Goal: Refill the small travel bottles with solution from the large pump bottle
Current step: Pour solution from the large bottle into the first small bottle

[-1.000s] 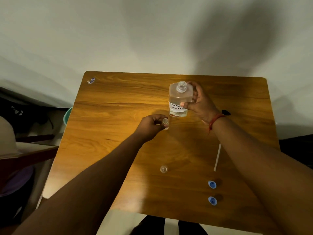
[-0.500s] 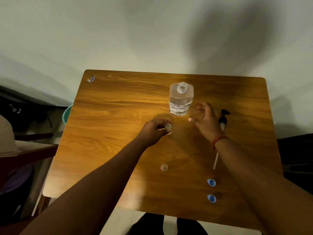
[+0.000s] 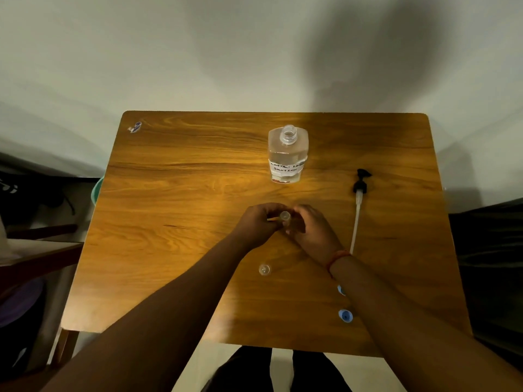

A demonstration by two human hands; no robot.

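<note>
The left hand (image 3: 259,224) and right hand (image 3: 310,230) close together around one small bottle (image 3: 284,215), its mouth uncapped. The large bottle (image 3: 288,154) stands apart behind them, pump (image 3: 360,182) removed. Step in hand: likely capping. Next, fetch a blue cap (image 3: 345,316).

Wooden table (image 3: 175,193), small wrapper (image 3: 135,127) far-left corner.

Both the left hand (image 3: 259,226) and right hand (image 3: 311,232) grip a small clear travel bottle (image 3: 284,217) above the wooden surface (image 3: 184,222); the large clear uncapped bottle (image 3: 287,154) stands beyond.
</note>
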